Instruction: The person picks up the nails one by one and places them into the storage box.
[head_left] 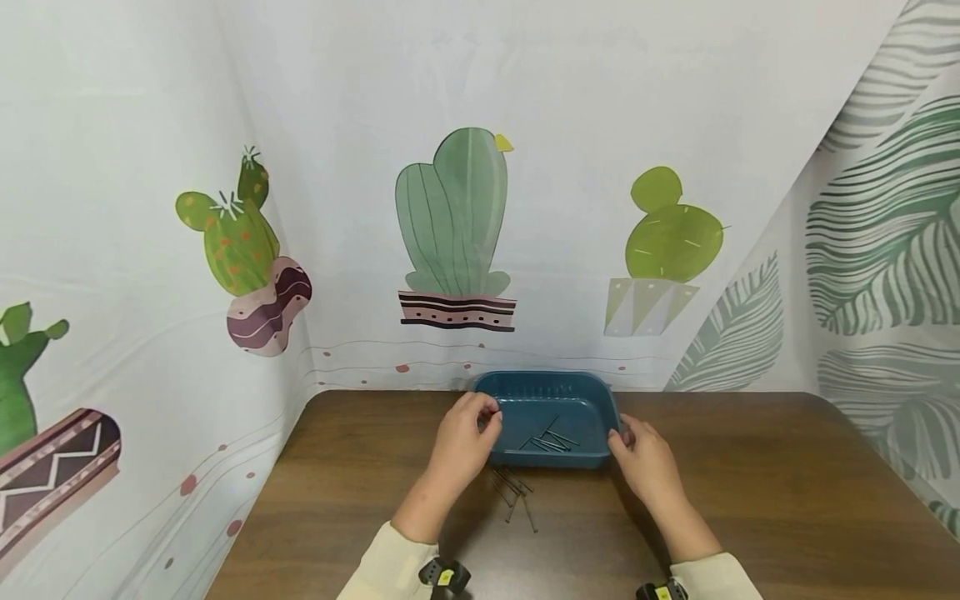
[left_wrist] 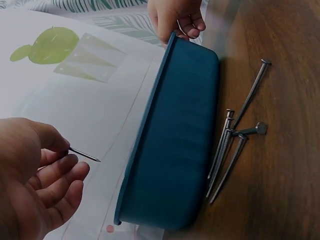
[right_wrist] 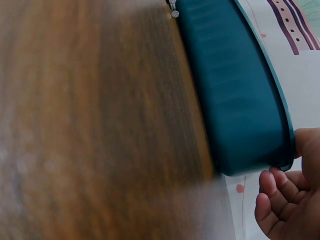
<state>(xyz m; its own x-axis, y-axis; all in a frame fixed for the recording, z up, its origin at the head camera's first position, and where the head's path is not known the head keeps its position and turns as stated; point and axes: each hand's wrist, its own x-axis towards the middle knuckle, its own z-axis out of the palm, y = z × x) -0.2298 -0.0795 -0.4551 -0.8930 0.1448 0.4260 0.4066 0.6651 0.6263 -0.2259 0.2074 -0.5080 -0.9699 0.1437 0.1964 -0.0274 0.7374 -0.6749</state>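
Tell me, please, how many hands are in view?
2. The left hand is near the left end of the blue tray, pinching a nail; the right hand grips the tray's right end. The wrist views show the same two.

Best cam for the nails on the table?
Left wrist: the nails show large, heads and shafts clear, beside the blue tray. Head view shows them smaller; right wrist, only a bit at its top edge.

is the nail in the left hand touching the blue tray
Apart. The left wrist view shows it: pale background is visible between the tip of the nail, held in the left hand, and the blue tray.
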